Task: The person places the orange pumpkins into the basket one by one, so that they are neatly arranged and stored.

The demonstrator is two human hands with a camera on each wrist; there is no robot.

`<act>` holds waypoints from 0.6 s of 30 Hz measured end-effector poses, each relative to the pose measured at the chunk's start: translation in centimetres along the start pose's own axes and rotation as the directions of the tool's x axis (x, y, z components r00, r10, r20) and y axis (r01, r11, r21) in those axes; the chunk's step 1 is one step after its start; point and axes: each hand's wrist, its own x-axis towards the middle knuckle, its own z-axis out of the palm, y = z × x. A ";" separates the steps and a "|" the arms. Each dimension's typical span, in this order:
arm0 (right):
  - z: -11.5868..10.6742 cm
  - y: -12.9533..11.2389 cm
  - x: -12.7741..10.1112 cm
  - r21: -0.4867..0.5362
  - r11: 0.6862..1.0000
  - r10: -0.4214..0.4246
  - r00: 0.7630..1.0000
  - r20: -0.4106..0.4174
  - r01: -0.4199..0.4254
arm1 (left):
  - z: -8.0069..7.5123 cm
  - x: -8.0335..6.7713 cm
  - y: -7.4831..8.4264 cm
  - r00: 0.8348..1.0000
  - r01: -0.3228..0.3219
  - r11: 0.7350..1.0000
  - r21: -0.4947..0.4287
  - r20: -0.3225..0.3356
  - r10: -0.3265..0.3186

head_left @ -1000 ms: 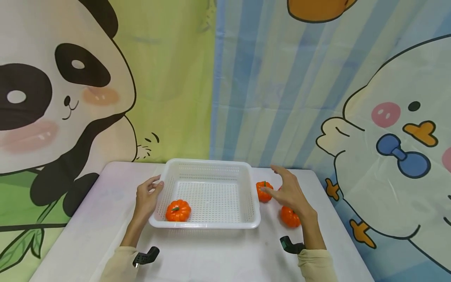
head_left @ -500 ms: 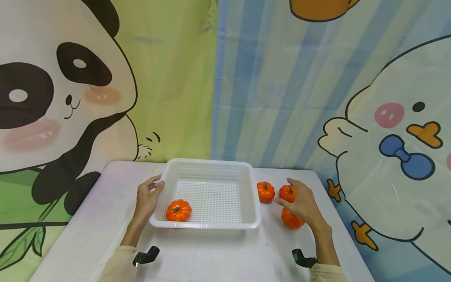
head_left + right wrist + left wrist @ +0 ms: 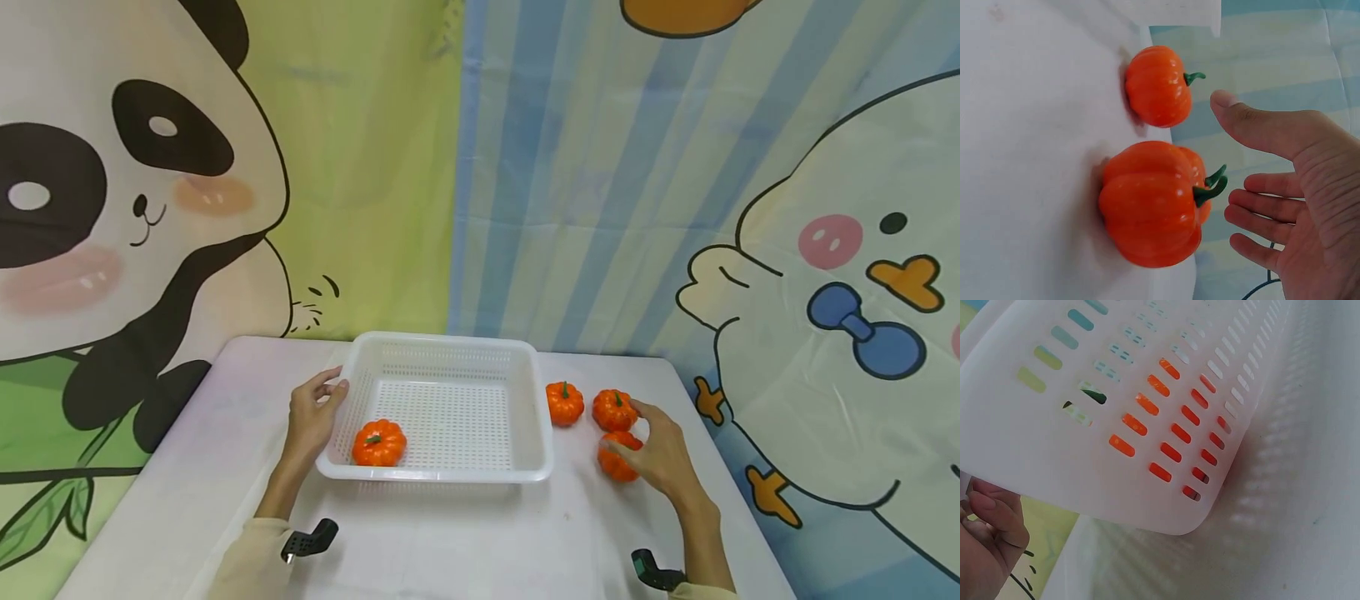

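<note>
A white perforated basket (image 3: 534, 421) sits mid-table with one small orange pumpkin (image 3: 378, 443) in its front left corner. My left hand (image 3: 333, 390) rests against the basket's left rim, thumb touching it; in the left wrist view its fingers (image 3: 988, 534) lie beside the basket wall (image 3: 1116, 394). Right of the basket stand three more pumpkins: a far left one (image 3: 565, 403), a far right one (image 3: 614, 410) and a near one (image 3: 613, 463). My right hand (image 3: 626, 427) hovers at the near pumpkin (image 3: 1147, 212), spread open (image 3: 1229, 162) and holding nothing.
The white table (image 3: 465, 542) ends close to the right of the pumpkins. A cartoon backdrop with a panda (image 3: 112, 208) and a duck (image 3: 847, 292) hangs right behind the table's far edge. Wrist camera mounts (image 3: 307, 540) show near my sleeves.
My right hand has drawn back from the far left pumpkin toward me and now hovers at the near one. The left hand and basket have stayed put.
</note>
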 end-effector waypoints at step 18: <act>1.9 2.6 -2.0 0.009 0.998 0.067 0.998 0.011 -0.067 | 0.0 -0.1 0.2 1.000 -0.008 1.000 0.013 -0.012 0.008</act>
